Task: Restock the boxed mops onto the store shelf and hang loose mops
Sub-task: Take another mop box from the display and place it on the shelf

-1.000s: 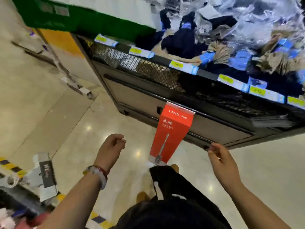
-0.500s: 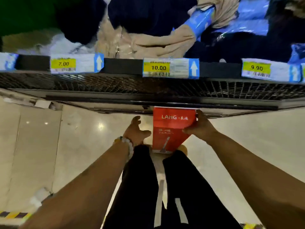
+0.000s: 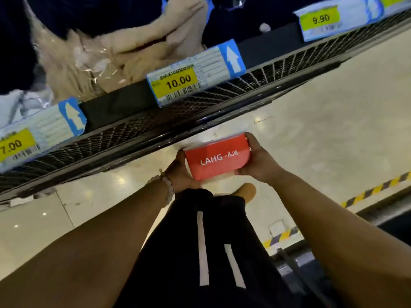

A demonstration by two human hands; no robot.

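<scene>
Far left: price tag [image 3: 16, 144] reading 7.00 clipped to the front of the black wire-mesh shelf [image 3: 124, 134]; above it, beige stringy mop heads [image 3: 93, 61] in crinkly clear wrap, soft and lumpy, beside dark ones. Middle tag [image 3: 178, 82] reads 10.00, arrow pointing up, so it likely prices the stock above. Below the shelf edge, left hand [image 3: 179, 172] wraps fingers round the left side of the red box [image 3: 219, 158], a beaded bracelet [image 3: 168, 187] on that wrist. Box is smooth printed card, end face up, white "LAHG" lettering, held upright between both hands, probably to steady a long pack while lowering it to floor level. Right hand [image 3: 259, 162] clamps the right edge, thumb along the side. Right tag [image 3: 320, 18] reads 9.90. Glossy tiled floor [image 3: 311, 130], hazard tape [image 3: 375, 190] far right.
</scene>
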